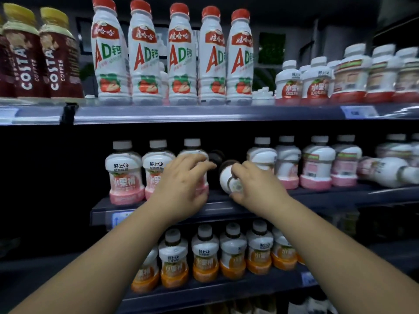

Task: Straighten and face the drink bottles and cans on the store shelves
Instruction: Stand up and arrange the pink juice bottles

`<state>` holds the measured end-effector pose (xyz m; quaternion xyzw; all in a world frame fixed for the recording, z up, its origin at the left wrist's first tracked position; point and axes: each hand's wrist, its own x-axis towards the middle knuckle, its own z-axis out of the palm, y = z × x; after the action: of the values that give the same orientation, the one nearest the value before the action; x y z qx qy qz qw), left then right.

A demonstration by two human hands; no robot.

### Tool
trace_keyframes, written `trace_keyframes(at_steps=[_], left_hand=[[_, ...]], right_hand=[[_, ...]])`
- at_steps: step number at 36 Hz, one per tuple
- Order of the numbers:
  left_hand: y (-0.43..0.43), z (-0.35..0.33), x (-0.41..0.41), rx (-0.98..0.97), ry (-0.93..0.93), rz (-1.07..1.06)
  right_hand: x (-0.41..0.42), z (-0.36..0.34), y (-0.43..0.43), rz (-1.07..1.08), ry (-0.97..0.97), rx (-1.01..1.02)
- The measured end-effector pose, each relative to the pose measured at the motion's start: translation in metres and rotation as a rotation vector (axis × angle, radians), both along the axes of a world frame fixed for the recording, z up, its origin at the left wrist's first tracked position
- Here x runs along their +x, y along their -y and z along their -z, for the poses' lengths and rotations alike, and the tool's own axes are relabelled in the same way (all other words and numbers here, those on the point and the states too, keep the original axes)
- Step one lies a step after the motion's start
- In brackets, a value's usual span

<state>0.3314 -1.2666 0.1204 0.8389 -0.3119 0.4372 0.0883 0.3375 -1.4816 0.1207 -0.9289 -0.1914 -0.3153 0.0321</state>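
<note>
On the middle shelf (222, 209) stands a row of small white-and-pink drink bottles. My left hand (183, 184) curls round the third upright pink bottle (192, 148), covering most of its body. My right hand (254, 186) grips a tipped-over bottle (227, 177) that lies with its base toward me in the gap of the row. Two pink bottles (123, 173) at the left show their labels forward. At the far right another pink bottle (390, 171) lies on its side.
The top shelf (204, 112) carries dark Costa coffee bottles (34, 55), tall white AD bottles with red caps (145, 55) and small white bottles (315, 82). The lower shelf holds several orange bottles (205, 257). Dark space lies left of the pink row.
</note>
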Motion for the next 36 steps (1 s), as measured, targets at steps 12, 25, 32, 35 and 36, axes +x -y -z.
trace_keyframes(at_steps=[12, 25, 32, 35, 36], left_hand=[[0.041, 0.002, 0.008, -0.396, -0.437, 0.192], [-0.001, -0.016, 0.012, -0.135, 0.072, -0.299], [-0.01, -0.013, 0.011, 0.025, -0.144, -0.422], [-0.011, -0.011, 0.011, 0.026, -0.132, -0.403], [-0.012, -0.011, 0.01, 0.012, -0.133, -0.399]], right_hand=[[0.002, -0.052, 0.012, -0.252, 0.025, 0.664], [0.028, -0.045, -0.019, -0.318, -0.19, 0.508], [0.038, -0.028, -0.019, -0.2, -0.338, 0.574], [0.035, -0.02, -0.018, -0.21, -0.276, 0.683], [0.035, -0.018, -0.017, -0.217, -0.253, 0.713]])
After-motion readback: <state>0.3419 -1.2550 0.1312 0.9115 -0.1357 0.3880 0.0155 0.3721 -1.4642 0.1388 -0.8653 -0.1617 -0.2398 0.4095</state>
